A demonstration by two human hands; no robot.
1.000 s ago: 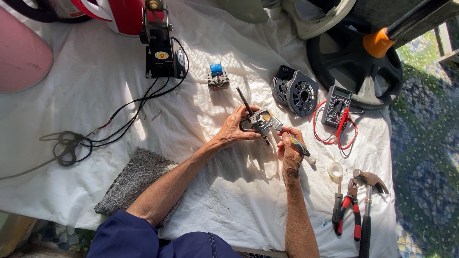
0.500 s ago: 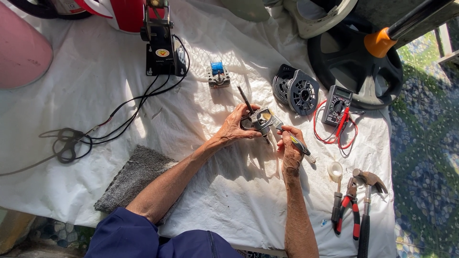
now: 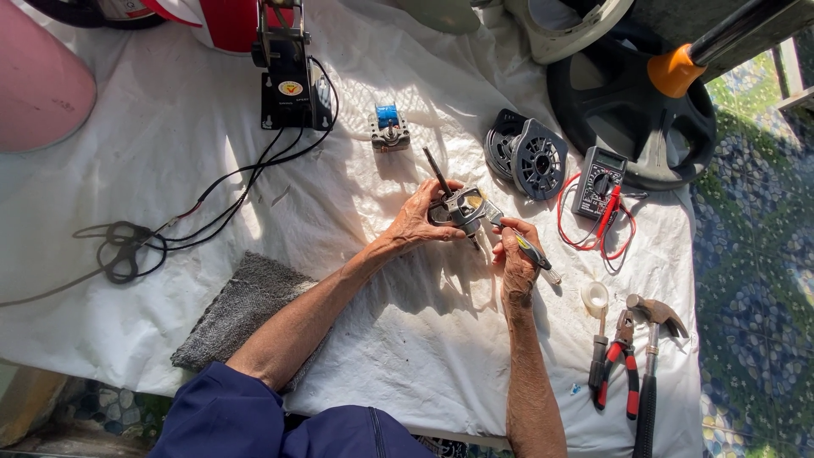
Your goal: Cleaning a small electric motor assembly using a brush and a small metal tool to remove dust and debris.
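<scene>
Left hand [image 3: 421,219] is curled around a small metal motor part [image 3: 462,206], gripping it above the middle of the white-covered surface [image 3: 407,339]. A thin dark shaft [image 3: 437,172] sticks up and to the far left out of that part. Right hand [image 3: 515,254] is closed around a screwdriver [image 3: 524,246], whose handle points to the near right while its tip meets the right side of the motor part. Both forearms reach in from the near edge, the left one coming out of a dark blue sleeve [image 3: 229,416].

Near left of the hands lies a grey cloth pad [image 3: 242,309]. Far left of them stands a black device [image 3: 292,80], and black cables [image 3: 170,229] run from it toward the left edge, ending in a coiled bundle. A small motor with a blue piece [image 3: 389,127] sits far of the hands. To the right lie a round black finned housing [image 3: 530,157] and a multimeter [image 3: 599,182] with red leads looped around it. Near right are a roll of tape [image 3: 595,297], red-handled pliers [image 3: 619,373] and a hammer [image 3: 651,356], lying side by side.
</scene>
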